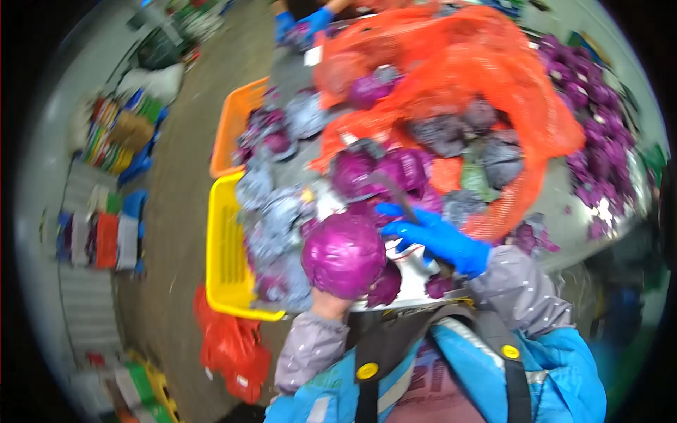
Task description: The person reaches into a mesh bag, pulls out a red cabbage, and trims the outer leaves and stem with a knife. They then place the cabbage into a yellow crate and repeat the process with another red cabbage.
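Observation:
My left hand, without a glove, supports a round, peeled red cabbage from below; most of its fingers are hidden behind the cabbage. My right hand, in a blue glove, is closed around a knife with a dark, blurred blade pointing up and to the left. The blade is apart from the held cabbage. Just beyond my hands lie more peeled red cabbages. An orange-red mesh bag lies open on the table, with several dull, unpeeled cabbages inside.
A yellow crate and an orange crate stand along the left edge, with loose outer leaves beside them. Purple cabbage pieces are heaped at right. Another person's blue-gloved hands work at the far end. A red bag lies below.

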A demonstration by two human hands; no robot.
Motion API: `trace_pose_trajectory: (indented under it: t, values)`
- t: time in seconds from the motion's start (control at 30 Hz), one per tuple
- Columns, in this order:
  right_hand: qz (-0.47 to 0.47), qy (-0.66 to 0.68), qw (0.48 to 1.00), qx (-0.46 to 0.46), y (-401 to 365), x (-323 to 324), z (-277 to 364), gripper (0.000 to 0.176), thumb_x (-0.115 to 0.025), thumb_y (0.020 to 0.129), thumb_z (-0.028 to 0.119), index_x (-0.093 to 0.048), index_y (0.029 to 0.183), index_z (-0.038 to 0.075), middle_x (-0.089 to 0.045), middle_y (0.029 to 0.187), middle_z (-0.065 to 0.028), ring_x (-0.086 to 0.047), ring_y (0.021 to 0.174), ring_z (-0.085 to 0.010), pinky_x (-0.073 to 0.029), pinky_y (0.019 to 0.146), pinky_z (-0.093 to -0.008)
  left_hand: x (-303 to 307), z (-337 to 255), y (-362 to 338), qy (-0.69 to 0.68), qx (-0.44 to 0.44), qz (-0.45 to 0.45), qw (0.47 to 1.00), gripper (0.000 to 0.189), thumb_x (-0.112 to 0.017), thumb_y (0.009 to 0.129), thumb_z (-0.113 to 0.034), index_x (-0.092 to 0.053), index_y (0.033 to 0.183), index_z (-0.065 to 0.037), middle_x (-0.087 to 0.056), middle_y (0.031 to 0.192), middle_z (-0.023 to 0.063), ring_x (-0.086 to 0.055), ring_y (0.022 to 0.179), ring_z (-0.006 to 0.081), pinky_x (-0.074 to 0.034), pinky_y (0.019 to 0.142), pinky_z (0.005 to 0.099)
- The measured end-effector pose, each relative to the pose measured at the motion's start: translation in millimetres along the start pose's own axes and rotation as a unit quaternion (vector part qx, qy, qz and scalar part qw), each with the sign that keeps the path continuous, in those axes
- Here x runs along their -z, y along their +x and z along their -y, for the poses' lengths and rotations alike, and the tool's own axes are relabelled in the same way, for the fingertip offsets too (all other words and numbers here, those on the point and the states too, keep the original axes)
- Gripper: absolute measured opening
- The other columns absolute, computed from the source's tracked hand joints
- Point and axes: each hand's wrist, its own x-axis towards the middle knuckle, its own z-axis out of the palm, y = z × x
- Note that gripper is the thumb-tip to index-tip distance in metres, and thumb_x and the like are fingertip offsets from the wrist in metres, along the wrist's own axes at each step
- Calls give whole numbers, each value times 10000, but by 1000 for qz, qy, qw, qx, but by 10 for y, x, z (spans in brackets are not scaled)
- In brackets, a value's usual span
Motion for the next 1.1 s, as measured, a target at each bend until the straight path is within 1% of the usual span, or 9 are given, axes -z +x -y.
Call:
trace_pose_trajectory:
  t: [0.07, 0.1, 0.17, 0.23, 0.33, 0.43, 0.5, 0.7, 1.1]
  values:
    - [2, 159, 987, -12, -94, 206, -335, 582, -547, 929, 355, -357, 1410, 88, -517, 1276, -89, -558, 1026, -151, -451, 892, -312, 20, -406, 281, -807, 226, -63, 542, 727, -562, 895, -344, -174, 1479, -150, -292, 1470, 156, -456, 1218, 361, -405, 985, 459]
    - [-21, 211, 975, -60, -177, 310, -420, 576, -540, 933, 351, -358, 1406, 76, -512, 1294, -98, -564, 1024, -159, -460, 885, -320, -8, -598, 420, -810, 229, -35, 539, 727, -562, 895, -344, -174, 1479, -150, -292, 1470, 156, -456, 1218, 361, -405, 985, 459]
    - [-33, 493, 869, 26, -138, 620, -869, 522, -538, 936, 278, -387, 1377, 43, -571, 1221, -94, -596, 975, -174, -484, 851, -311, -52, -861, 629, -569, 146, 148, 795, 904, -603, 851, -482, -64, 1490, -138, -145, 1518, 92, -359, 1307, 322, -363, 1030, 480]
    - [-166, -145, 937, 272, -472, 996, -880, 415, -588, 888, 101, -471, 1278, 24, -581, 1183, -95, -568, 1067, -200, -466, 928, -339, -256, -874, 773, -525, 127, 233, 809, 957, -678, 822, -341, -26, 1492, -134, -150, 1513, 92, -340, 1315, 303, -381, 1004, 450]
    - [-388, -15, 897, 212, -1102, 1437, -1302, 480, -633, 864, 123, -445, 1296, 32, -534, 1246, -109, -530, 1122, -200, -442, 974, -354, -585, -669, 844, -115, -10, 286, 951, 761, -692, 786, -244, -308, 1420, -75, -220, 1482, 117, -341, 1298, 294, -320, 1052, 407]
    - [-560, -56, 779, 276, -1637, 1701, -1516, 565, -639, 873, 270, -404, 1336, 45, -510, 1277, -118, -525, 1137, -223, -433, 990, -358, -508, -375, 589, 343, 6, 282, 896, 654, -739, 712, -389, -500, 1297, -217, -393, 1365, 113, -319, 1305, 312, -233, 999, 636]
    - [-493, 402, 706, 312, -1999, 2021, -1673, 607, -574, 864, 498, -481, 1282, 67, -572, 1203, -97, -604, 943, -140, -533, 772, -257, -175, 60, 417, 416, 8, 248, 875, 646, -766, 662, -371, -532, 1251, -247, -364, 1396, 135, -272, 1337, 311, -236, 913, 724]
    - [-583, 367, 656, 310, -2533, 2617, -1856, 599, -427, 916, 540, -465, 1320, 100, -581, 1216, -25, -599, 793, -118, -483, 588, -195, 1212, 688, 625, 534, 327, 33, 779, 517, -711, 692, -242, -555, 1172, -131, -516, 1181, 117, -441, 1155, 335, -383, 868, 600]
    - [-307, 180, 932, 72, -369, 1579, -794, 394, -500, 919, 432, -564, 1060, 70, -611, 928, -34, -551, 699, -98, -429, 583, -235, -1254, -700, 3083, 37, -151, 73, 985, 370, -611, 817, -83, -561, 1174, 4, -608, 1101, 172, -593, 1024, 291, -459, 884, 355]
